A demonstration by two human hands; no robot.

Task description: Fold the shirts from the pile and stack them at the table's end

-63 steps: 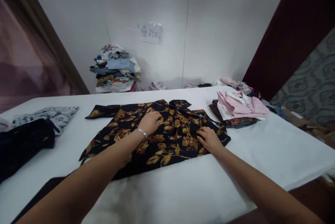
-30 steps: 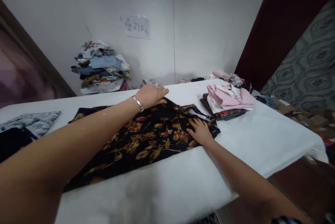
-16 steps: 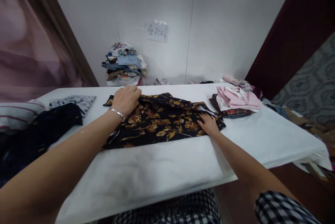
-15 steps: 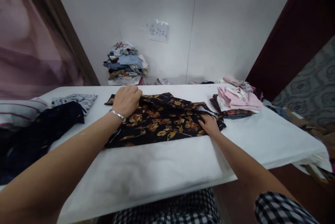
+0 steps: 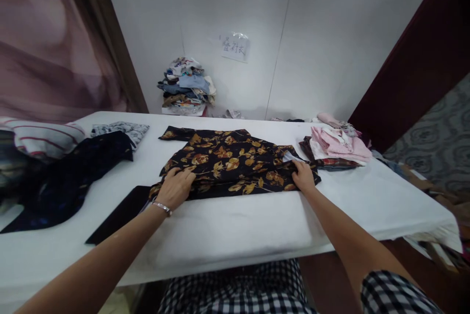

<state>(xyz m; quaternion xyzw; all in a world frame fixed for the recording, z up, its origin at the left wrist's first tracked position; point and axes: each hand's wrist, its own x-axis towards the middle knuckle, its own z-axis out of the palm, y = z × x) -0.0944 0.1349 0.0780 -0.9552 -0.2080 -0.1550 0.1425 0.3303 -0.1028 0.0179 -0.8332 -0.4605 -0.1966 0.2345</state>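
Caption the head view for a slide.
Both hands, left and right, press the near edge of a black floral shirt on a white table.

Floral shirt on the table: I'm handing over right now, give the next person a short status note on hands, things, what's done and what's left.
Left hand: fingers curled on the near left edge of the black floral shirt, seemingly gripping it.
Right hand: pressing on the shirt's near right corner.
The shirt lies in the middle of the white table, folded into a band, with one sleeve sticking out at the far left.
Folded pink pile sits to the right; dark garments lie in a heap to the left.
Done: lengthwise fold in.
Left: probably tuck the sleeve, fold across, stack.
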